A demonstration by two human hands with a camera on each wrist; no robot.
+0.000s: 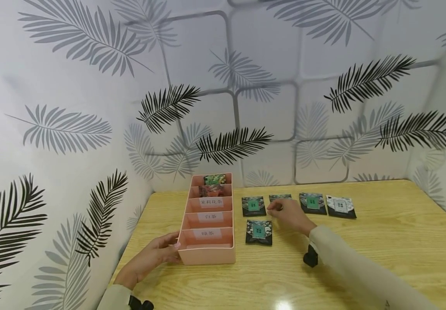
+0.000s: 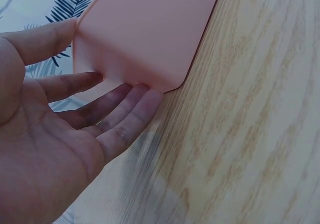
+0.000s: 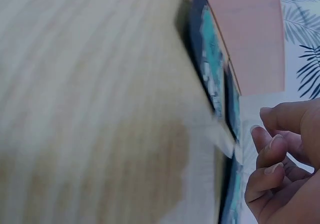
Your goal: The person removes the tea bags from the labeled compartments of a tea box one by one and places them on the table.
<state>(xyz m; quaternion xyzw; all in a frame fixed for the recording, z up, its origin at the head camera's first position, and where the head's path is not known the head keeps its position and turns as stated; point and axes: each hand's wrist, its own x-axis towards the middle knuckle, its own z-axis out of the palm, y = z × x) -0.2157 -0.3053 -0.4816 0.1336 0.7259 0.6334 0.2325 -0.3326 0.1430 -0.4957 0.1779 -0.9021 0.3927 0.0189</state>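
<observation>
A long pink divided box (image 1: 207, 255) stands on the table, its front compartments bearing paper labels with Chinese characters for teas. My left hand (image 1: 156, 255) rests at its front left corner; in the left wrist view the fingertips (image 2: 150, 96) touch its outer wall and the thumb meets its edge. Over the flat sachets hovers my right hand (image 1: 290, 215), fingers loosely bent, nothing visible between them. Nearby lie a green-labelled black sachet (image 1: 253, 207), a similar front sachet (image 1: 259, 234), and a back sachet (image 1: 280, 197) partly hidden by the hand.
Farther right lie another green-labelled sachet (image 1: 313, 204) and a white-labelled one (image 1: 341, 206). The box's two rear compartments hold a green packet (image 1: 215, 179) and red packets (image 1: 211, 190). A leaf-patterned wall covering (image 1: 261, 112) borders the wooden table (image 1: 393, 224) at the back and left.
</observation>
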